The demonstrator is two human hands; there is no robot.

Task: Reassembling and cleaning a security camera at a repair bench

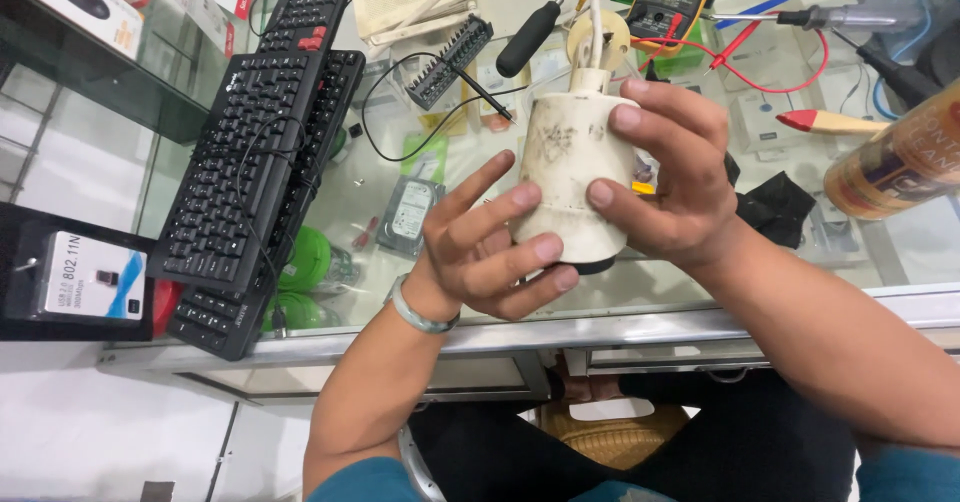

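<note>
Lamp housing (568, 177), centre frame: I'm clamping it with both grips, left hand (490, 252) cupping underneath, right hand (665, 177) wrapping it, steadying it above the glass surface (700, 282).

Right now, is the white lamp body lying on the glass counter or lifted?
Lifted: both the left hand and right hand hold the white lamp body above the glass counter.

Just one head cam, looking steeply down and forward, pretty close over the glass surface (640, 297), lap at the bottom.
</note>
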